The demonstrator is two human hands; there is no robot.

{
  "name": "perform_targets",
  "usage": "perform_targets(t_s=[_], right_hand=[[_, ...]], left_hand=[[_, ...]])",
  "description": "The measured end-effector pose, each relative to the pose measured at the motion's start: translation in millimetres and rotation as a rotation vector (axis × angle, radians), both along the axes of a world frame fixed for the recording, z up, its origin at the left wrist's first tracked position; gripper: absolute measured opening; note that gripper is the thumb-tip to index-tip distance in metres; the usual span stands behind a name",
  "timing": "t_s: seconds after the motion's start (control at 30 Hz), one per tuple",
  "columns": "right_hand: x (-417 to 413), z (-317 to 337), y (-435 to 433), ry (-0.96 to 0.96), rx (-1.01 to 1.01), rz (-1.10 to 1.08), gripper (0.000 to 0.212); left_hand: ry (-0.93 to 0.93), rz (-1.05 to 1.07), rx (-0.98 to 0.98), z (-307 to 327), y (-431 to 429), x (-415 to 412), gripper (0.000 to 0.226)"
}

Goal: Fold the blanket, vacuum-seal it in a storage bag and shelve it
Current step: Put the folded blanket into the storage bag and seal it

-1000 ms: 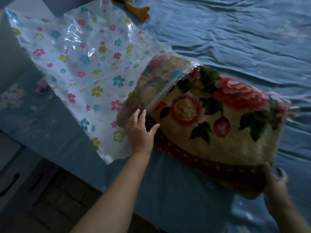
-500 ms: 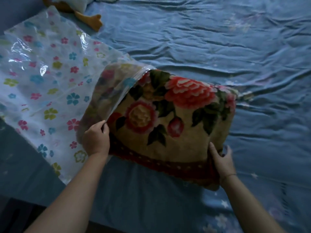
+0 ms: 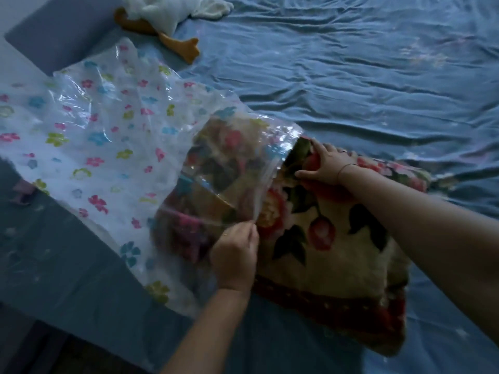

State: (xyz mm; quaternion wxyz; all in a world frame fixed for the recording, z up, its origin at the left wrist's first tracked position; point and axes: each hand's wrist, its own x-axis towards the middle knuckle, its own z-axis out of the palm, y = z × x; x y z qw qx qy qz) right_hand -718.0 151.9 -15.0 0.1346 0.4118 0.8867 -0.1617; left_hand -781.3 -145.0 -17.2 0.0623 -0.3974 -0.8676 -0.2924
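The folded blanket (image 3: 334, 255), cream with red flowers and a dark red border, lies on the bed with its left end inside the mouth of the storage bag (image 3: 108, 147). The bag is clear plastic printed with small coloured flowers and spreads out to the left. My left hand (image 3: 235, 255) pinches the near edge of the bag's opening. Spread fingers of my right hand (image 3: 325, 166) press on the blanket's top far corner, right at the bag's rim.
A rumpled blue sheet (image 3: 364, 76) covers the bed. A white plush duck with orange feet (image 3: 167, 20) lies at the top left beside a blue-grey headboard cushion (image 3: 56, 33). A small pink clip (image 3: 23, 193) lies at the left. The bed edge and dark floor (image 3: 54, 352) are at the lower left.
My right hand has left the blanket's near right corner and now presses on its top far corner at the bag's mouth. My left hand has closed on the bag's edge.
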Motion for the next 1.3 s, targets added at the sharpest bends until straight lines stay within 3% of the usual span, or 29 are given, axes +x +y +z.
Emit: perform_targets(t_s=[0.1,0.13,0.27,0.5,0.63,0.73,0.8,0.9,1.0,1.1,1.2,1.3], right_hand=[[-18.7,1.6,18.3,0.139,-0.117,-0.018,0.12],[-27.0,4.0,24.8,0.227,-0.166,-0.035,0.115],[-59.9,6.6,44.5,0.397,-0.06,0.057,0.064],[-82.6,1.0,68.2,0.228,0.08,0.223,0.039],[-80.5,-7.4,73.9,0.189,0.057,0.231,0.042],[-71.0,-7.3,74.1,0.307,-0.122,0.172,0.053],[-65.5,0.7,68.5,0.374,-0.083,0.314,0.062],[-64.9,14.2,47.9,0.409,0.195,0.648,0.061],[-61.3,13.6,34.8,0.464,0.244,0.868,0.053],[-33.2,10.4,44.9,0.517,0.239,0.855,0.056],[21.8,-0.1,68.1,0.567,0.334,0.797,0.04],[62.6,-9.6,84.8,0.575,0.328,0.787,0.038]], left_hand=[[-0.024,0.002,0.072,-1.6,11.6,22.0,0.026],[-0.017,0.047,0.074,-5.8,6.4,22.6,0.026],[0.096,0.315,-0.033,-30.0,-42.5,27.6,0.048],[0.078,0.664,-0.183,-74.7,-114.3,20.3,0.057],[0.003,0.791,-0.212,-73.0,-112.9,8.8,0.051],[0.003,0.667,-0.136,-54.2,-79.3,21.6,0.071],[0.003,0.462,-0.107,-40.8,-43.9,42.8,0.078],[-0.033,0.353,-0.02,-30.0,7.3,49.5,0.062],[-0.046,0.445,0.044,-35.6,35.1,33.3,0.039],[-0.006,0.402,0.065,-42.7,46.8,53.2,0.026],[0.063,0.245,0.028,-45.9,51.5,92.4,0.026],[0.071,0.27,0.048,-42.6,54.1,95.6,0.018]])
